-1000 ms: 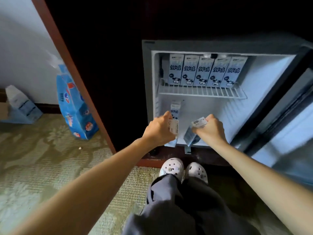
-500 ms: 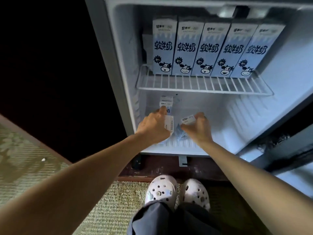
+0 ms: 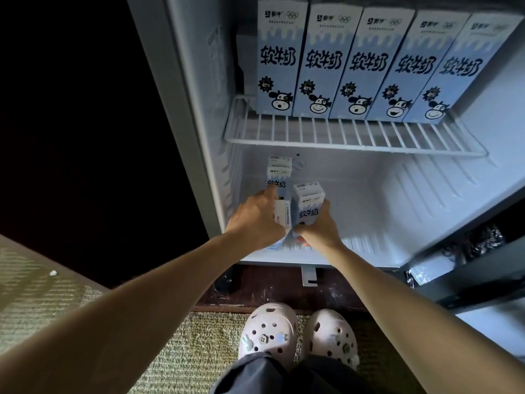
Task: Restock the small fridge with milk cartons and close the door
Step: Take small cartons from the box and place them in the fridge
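left hand (image 3: 257, 220) and right hand (image 3: 319, 230) extended — both gripping.

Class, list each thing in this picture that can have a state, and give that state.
Fridge door, open.
Five shelf cartons, upright, side by side.
Wire shelf, carrying them.
Left hand, grip on left carton, in the lower compartment.
Right hand, grip on right carton, upright beside it.
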`<act>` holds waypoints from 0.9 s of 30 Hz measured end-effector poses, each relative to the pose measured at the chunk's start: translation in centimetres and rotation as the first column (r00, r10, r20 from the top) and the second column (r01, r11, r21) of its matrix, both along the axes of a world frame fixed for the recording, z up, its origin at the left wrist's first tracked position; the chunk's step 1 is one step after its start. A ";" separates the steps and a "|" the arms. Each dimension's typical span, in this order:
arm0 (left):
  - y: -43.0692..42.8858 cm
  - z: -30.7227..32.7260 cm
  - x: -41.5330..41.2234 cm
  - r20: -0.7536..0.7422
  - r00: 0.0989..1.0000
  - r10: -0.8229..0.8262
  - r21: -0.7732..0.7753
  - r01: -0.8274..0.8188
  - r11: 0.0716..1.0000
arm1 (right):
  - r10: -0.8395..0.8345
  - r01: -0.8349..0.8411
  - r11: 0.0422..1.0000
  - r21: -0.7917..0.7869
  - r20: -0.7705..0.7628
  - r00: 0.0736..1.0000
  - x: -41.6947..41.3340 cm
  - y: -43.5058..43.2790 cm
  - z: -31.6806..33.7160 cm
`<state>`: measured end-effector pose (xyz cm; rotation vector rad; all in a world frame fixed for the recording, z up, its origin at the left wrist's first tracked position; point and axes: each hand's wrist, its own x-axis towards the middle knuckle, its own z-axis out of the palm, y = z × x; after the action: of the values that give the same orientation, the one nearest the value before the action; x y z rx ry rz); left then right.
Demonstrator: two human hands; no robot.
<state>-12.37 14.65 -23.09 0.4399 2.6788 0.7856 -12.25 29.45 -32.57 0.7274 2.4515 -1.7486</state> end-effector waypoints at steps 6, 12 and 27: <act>0.2 -0.8 -0.9 -0.001 0.999 0.038 0.041 -0.038 0.998 | -0.062 0.059 0.992 -0.113 -0.030 0.998 -0.8 1.4 -1.2; 0.4 -1.7 -1.6 0.024 0.998 0.059 0.087 -0.061 0.994 | -0.095 0.094 0.991 -0.099 -0.001 0.996 -4.1 1.7 -0.9; 0.1 -3.3 -2.7 -0.007 0.998 0.065 0.120 -0.064 0.991 | -0.089 0.088 0.996 0.014 0.086 0.992 -6.8 1.8 -1.4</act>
<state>-15.02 14.74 -26.35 0.3886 2.6772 0.9694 -19.01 31.23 -33.93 0.9062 2.4084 -1.6959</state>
